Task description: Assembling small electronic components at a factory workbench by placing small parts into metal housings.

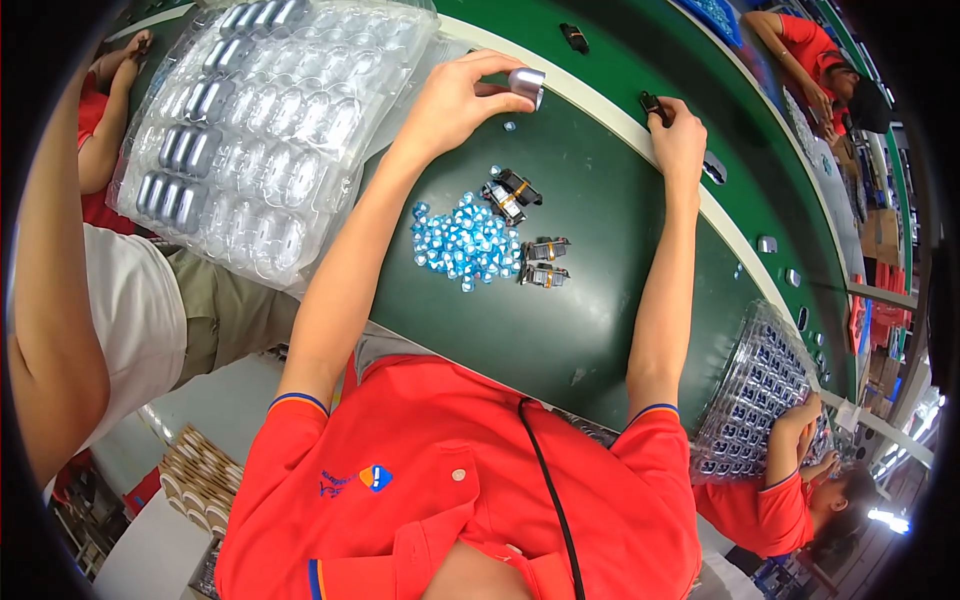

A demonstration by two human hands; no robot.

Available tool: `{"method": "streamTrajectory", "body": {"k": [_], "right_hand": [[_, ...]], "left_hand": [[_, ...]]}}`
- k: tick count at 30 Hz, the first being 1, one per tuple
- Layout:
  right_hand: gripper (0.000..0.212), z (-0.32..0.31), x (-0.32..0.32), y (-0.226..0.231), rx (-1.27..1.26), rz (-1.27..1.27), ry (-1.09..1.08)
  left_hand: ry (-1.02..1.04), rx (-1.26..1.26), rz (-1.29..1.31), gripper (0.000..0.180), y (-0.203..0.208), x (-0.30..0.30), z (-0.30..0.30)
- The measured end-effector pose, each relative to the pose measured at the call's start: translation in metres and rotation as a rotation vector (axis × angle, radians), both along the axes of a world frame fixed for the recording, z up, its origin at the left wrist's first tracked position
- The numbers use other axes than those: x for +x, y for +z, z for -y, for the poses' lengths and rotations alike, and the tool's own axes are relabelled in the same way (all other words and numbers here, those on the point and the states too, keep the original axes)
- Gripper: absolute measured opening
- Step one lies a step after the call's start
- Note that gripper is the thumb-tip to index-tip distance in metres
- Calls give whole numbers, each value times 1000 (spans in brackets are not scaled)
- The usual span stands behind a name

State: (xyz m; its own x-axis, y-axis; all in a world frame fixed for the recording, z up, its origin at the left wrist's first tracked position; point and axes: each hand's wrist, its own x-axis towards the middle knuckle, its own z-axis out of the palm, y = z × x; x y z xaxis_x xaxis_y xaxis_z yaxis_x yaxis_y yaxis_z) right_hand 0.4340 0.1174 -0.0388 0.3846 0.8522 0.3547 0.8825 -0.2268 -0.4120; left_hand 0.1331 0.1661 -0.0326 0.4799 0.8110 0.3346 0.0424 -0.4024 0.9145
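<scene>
My left hand (452, 104) is closed on a shiny silver-grey rounded casing (528, 86), pinched between thumb and fingers above the far side of the dark green table (590, 330). Farther right, my right hand (682, 142) reaches over the table's pale far edge, fingers closed on a small black part (652, 106). Between my forearms lies a pile of small blue-and-white pieces (466, 242). Beside it rest several black parts (545, 262) with orange strips. A single blue piece (509, 126) sits just below the casing.
Clear plastic trays (270, 140), partly filled with silver casings, are stacked at left. Beyond the pale edge runs a green belt (610, 75) with scattered parts, including a black one (574, 38). Another clear tray (760, 390) stands at right near a co-worker. Other people sit around.
</scene>
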Motion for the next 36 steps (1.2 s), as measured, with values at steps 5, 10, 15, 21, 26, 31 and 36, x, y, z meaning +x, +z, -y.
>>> {"method": "streamTrajectory", "body": {"k": [5, 10, 15, 21, 26, 31, 36], "right_hand": [[34, 36, -69, 25, 274, -783, 429], [36, 45, -108, 21, 280, -761, 529], [36, 51, -114, 25, 237, -613, 493], [33, 43, -108, 13, 215, -978, 533], [39, 45, -100, 9, -18, -1437, 663], [43, 58, -115, 24, -147, -1534, 807], [39, 60, -133, 12, -128, -1443, 792]], "left_hand": [[-45, -168, 33, 38, -1, 3, 7], [-61, -120, 48, 42, -9, 10, 5], [-57, -168, 15, 40, -2, 10, 10], [-64, -207, 23, 39, 5, 5, 13], [-172, -204, -42, 37, 4, 2, 14], [-299, -26, -32, 34, 1, -6, 15], [-380, -109, 16, 33, 13, -18, 20]]}}
